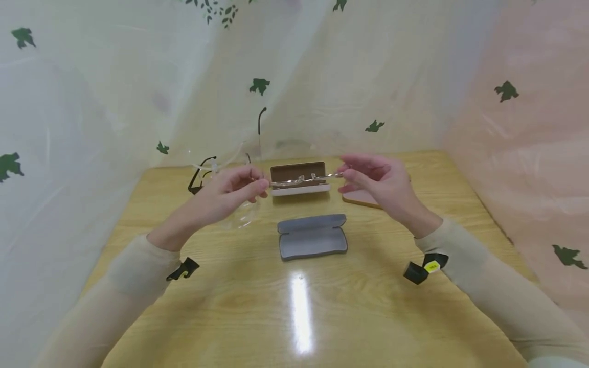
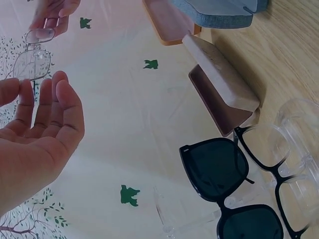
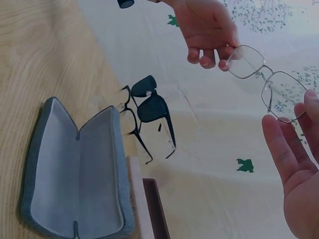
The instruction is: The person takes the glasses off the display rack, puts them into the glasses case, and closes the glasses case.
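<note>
Thin metal-rimmed eyeglasses (image 3: 245,61) are held up in the air between both hands, clear lenses side by side. My left hand (image 1: 225,191) pinches one end of the frame between thumb and fingertips. The other end is pinched by my right hand (image 1: 382,181); in the right wrist view, its thumb and fingers meet at the rim. Below the hands, a grey glasses case (image 1: 313,245) lies opened on the table. Behind it stands another opened case with a brown lining (image 1: 299,171), which the eyeglasses overlap in the head view.
On the left side are dark sunglasses (image 2: 214,169) and black-rimmed glasses (image 2: 259,154) by a clear plastic stand (image 2: 304,124). A pinkish tray-like piece with an orange-brown edge (image 1: 361,198) lies under my right hand. A leaf-patterned curtain (image 1: 322,92) closes off the table's back and sides.
</note>
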Tool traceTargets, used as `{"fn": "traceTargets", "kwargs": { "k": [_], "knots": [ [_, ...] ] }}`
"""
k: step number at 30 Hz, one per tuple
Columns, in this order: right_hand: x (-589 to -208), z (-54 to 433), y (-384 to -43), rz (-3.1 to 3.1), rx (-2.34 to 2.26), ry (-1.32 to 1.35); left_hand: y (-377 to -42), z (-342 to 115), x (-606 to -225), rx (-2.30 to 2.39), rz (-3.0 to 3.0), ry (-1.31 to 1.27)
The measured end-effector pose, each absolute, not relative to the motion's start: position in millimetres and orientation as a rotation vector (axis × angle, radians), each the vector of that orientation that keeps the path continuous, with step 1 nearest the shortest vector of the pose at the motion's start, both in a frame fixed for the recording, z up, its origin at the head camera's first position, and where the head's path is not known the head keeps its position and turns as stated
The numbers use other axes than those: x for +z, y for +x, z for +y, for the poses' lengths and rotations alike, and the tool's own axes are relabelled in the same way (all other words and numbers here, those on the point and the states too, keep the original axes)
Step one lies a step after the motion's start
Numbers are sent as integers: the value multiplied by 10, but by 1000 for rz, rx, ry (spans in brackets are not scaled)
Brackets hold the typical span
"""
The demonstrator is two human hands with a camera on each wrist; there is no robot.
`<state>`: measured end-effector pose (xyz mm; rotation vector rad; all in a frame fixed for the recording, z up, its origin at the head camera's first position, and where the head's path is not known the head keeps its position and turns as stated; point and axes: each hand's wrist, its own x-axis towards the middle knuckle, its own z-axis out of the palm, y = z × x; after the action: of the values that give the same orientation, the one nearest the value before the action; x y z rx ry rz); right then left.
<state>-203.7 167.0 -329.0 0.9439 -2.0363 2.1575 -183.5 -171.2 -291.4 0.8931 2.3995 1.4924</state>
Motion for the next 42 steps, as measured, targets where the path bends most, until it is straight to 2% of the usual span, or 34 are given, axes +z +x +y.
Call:
{"fn": "traceTargets", "kwargs": {
  "k": [6, 23, 42],
  "knots": [
    [-3346, 1660, -2043, -2065, 2230, 898, -1864, -1713, -2979, 1499, 2396, 895],
    [-3477, 1613, -2092, -2113, 2287, 979, -1879, -1719, -3157, 1512, 2469, 885],
    [-3477, 1473, -2096, -2084, 2497, 820, -1802, -1651, -3400, 1752, 2516, 898]
  ]
}}
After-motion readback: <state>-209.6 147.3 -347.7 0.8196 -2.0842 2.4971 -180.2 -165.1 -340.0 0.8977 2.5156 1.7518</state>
